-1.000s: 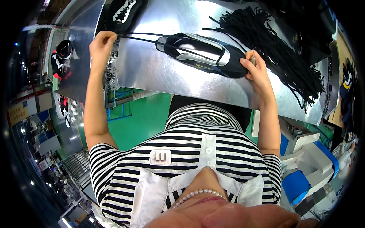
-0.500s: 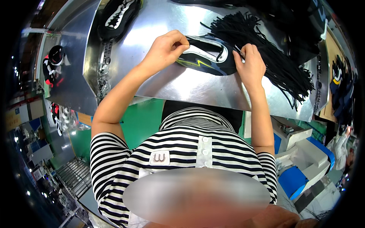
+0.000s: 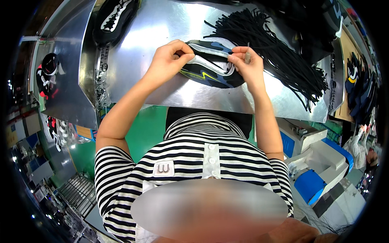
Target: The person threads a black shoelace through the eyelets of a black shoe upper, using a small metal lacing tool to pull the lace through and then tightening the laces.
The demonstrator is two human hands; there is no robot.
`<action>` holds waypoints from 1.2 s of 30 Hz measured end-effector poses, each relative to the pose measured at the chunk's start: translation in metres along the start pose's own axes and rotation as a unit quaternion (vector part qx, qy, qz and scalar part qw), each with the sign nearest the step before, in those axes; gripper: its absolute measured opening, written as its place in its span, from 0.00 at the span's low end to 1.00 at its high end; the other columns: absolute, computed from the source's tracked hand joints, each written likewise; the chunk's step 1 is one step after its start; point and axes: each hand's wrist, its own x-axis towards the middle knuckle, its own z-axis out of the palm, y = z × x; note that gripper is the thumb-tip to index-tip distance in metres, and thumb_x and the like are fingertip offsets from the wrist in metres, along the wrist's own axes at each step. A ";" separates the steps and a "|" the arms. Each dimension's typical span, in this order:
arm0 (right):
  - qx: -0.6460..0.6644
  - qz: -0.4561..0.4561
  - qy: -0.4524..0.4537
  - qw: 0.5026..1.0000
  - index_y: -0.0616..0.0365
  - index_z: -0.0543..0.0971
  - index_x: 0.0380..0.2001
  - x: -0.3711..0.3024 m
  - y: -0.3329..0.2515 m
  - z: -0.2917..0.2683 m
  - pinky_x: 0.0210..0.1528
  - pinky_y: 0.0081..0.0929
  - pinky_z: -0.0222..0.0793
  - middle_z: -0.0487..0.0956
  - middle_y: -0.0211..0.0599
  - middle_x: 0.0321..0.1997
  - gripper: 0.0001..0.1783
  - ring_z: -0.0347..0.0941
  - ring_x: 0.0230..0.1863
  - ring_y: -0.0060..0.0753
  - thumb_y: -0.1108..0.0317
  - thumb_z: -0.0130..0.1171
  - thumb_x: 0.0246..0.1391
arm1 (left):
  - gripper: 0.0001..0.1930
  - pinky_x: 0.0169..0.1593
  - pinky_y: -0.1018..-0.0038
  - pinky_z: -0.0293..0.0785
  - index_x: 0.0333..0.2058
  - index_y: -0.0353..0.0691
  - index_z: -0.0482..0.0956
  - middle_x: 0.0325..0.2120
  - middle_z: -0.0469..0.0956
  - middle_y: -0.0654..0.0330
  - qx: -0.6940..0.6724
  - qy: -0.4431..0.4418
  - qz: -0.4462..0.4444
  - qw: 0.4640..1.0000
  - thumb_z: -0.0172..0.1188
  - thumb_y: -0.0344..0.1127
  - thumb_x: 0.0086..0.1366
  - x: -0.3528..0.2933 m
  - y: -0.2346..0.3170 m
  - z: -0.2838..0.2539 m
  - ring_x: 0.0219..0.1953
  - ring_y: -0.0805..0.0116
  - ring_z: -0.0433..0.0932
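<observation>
A dark shoe upper [image 3: 212, 76] with grey patches, a yellow zigzag and a silver-white band round its opening lies on the metal table. My left hand [image 3: 172, 58] is closed, thumb and finger pinching at the band's left end. At the far right of the opening, my right hand [image 3: 248, 67] has its fingertips pressed together at the band. A thin pointed tool [image 3: 248, 52] sticks up between the right fingers; its exact kind is unclear. Whether either fingertip pinch also holds a lace is hidden.
A large bundle of black laces [image 3: 279, 56] lies just right of the upper. A black shoe with white lacing [image 3: 115, 18] stands at the far left of the metal table [image 3: 133, 77]. Dark pieces [image 3: 304, 24] are heaped at the back right.
My right hand has moved left from the upper's right end to the band's far edge, the tool now pointing up. The upper's opening has turned and spread; my left hand keeps its pinch.
</observation>
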 end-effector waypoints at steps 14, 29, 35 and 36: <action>-0.195 -0.205 0.149 0.947 0.63 0.74 0.45 -0.012 0.024 0.013 0.42 0.33 0.73 0.80 0.49 0.40 0.09 0.79 0.40 0.47 0.73 0.54 0.62 | 0.08 0.50 0.72 0.82 0.43 0.16 0.71 0.39 0.77 0.40 -0.623 0.255 -0.036 0.738 0.49 0.15 0.67 -0.031 -0.095 -0.260 0.42 0.55 0.80; 0.113 -0.089 -0.038 0.989 0.61 0.79 0.49 -0.033 -0.023 -0.030 0.23 0.09 0.53 0.75 0.24 0.34 0.14 0.62 0.25 0.08 0.66 0.52 0.67 | 0.04 0.46 0.67 0.72 0.31 0.35 0.77 0.43 0.75 0.56 0.219 -0.156 0.255 0.929 0.63 0.26 0.58 0.029 0.098 0.023 0.42 0.59 0.77; 0.199 0.028 -0.069 0.977 0.60 0.83 0.38 -0.038 -0.002 0.000 0.23 0.13 0.59 0.73 0.22 0.22 0.08 0.65 0.22 0.10 0.71 0.65 0.55 | 0.06 0.47 0.65 0.72 0.35 0.37 0.78 0.38 0.78 0.56 0.260 -0.088 0.265 0.924 0.64 0.28 0.58 0.025 0.078 0.046 0.42 0.55 0.76; 0.210 0.036 -0.049 0.976 0.60 0.83 0.38 -0.036 -0.002 0.000 0.23 0.12 0.58 0.73 0.22 0.20 0.08 0.64 0.21 0.10 0.71 0.65 0.55 | 0.07 0.47 0.65 0.72 0.36 0.38 0.78 0.38 0.78 0.55 0.287 -0.042 0.269 0.919 0.64 0.28 0.58 0.017 0.076 0.043 0.42 0.54 0.77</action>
